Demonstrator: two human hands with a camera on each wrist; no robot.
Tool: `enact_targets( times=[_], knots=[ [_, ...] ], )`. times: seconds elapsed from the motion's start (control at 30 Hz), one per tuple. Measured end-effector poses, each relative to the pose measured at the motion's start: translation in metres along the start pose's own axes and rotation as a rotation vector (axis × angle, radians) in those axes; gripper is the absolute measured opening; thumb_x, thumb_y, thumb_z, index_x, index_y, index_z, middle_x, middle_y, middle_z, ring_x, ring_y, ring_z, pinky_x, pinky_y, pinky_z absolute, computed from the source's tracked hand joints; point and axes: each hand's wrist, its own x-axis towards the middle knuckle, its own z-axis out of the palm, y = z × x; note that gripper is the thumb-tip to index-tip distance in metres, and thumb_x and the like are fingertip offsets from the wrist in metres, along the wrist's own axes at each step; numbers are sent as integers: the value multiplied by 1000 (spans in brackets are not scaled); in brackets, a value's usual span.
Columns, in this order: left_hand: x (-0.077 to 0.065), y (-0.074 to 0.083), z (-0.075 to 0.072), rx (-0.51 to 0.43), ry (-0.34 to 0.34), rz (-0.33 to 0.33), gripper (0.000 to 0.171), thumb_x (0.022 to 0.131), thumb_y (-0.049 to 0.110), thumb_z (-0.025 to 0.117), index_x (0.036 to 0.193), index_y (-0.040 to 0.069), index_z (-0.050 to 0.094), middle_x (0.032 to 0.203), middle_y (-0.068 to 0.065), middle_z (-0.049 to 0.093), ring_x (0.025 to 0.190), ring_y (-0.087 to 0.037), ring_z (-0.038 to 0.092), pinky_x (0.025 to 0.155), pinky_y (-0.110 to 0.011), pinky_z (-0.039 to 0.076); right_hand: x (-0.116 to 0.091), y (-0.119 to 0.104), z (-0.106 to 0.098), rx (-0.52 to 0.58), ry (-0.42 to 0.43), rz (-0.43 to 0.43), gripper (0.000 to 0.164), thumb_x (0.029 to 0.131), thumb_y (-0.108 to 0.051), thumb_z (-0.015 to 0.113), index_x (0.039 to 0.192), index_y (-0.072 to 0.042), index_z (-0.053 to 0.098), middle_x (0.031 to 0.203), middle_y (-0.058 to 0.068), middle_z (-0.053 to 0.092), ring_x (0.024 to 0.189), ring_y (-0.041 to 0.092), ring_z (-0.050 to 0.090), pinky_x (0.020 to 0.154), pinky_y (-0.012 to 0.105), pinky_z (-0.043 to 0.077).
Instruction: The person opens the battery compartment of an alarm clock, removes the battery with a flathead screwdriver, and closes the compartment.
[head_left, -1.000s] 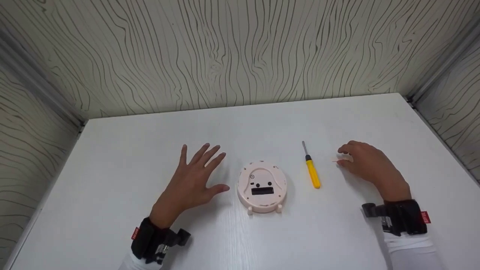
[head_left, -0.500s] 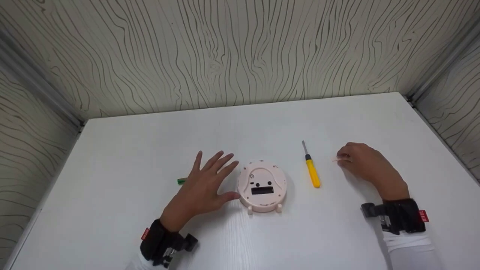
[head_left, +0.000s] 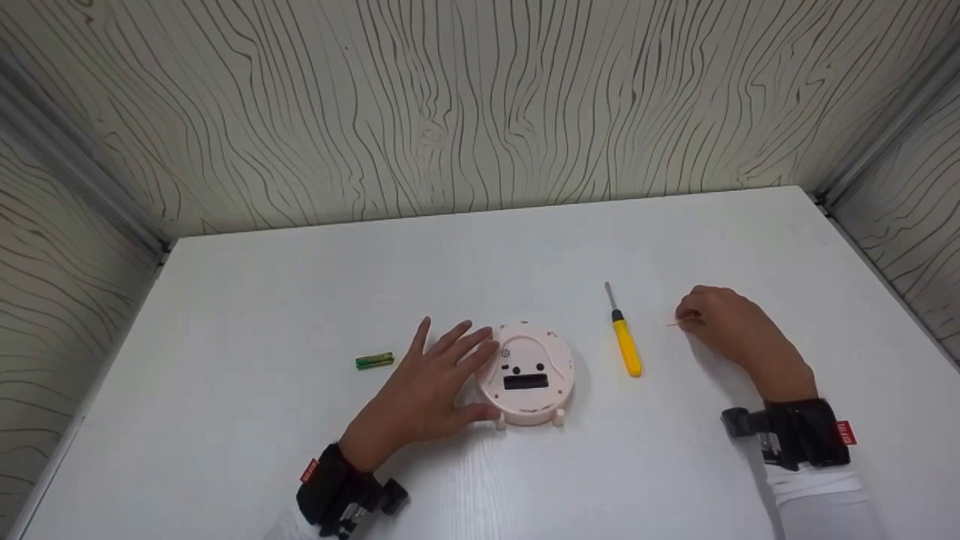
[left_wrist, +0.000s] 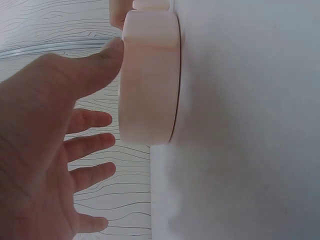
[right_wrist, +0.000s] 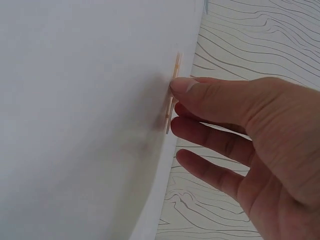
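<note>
A round pale pink alarm clock [head_left: 536,341] lies back side up, its dark battery slot [head_left: 526,382] uncovered and two small feet toward me. My left hand [head_left: 427,386] reaches over the clock's left edge with fingers spread, the thumb near one foot. In the left wrist view the thumb tip [left_wrist: 114,50] is right at the clock's rim. My right hand [head_left: 731,330] pinches a thin pink battery cover [right_wrist: 177,64], seen edge-on close over the table, between thumb and forefinger. Green batteries [head_left: 374,361] lie side by side left of the left hand.
A screwdriver [head_left: 626,349] with a yellow handle lies between the clock and my right hand, tip pointing away. The white table [head_left: 262,315] ends at a wood-grain patterned wall [head_left: 450,112] behind, with similar panels at both sides.
My left hand has moved right and toward me, from beside the clock to over its left edge, uncovering the green batteries. The right hand's fingers have closed in on the battery cover.
</note>
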Motion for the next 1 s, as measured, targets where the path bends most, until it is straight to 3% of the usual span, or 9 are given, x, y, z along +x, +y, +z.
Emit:
enact_targets(
  times=[0.37, 1.0],
  knots=[
    [1, 3, 4, -25, -44, 14, 82, 86, 73, 48, 151, 24, 36, 159, 6, 33, 148, -16, 28, 120, -60, 12, -1, 3, 4, -28, 82, -86, 12, 81, 6, 69, 92, 1, 74, 88, 11, 69, 84, 30, 65, 78, 47, 55],
    [1, 5, 6, -22, -62, -3, 83, 86, 72, 49, 152, 23, 33, 160, 5, 31, 148, -14, 27, 121, -57, 17, 0, -4, 6, -50, 112, -63, 14, 84, 3, 69, 98, 6, 71, 91, 15, 66, 82, 30, 63, 77, 47, 56]
  ],
)
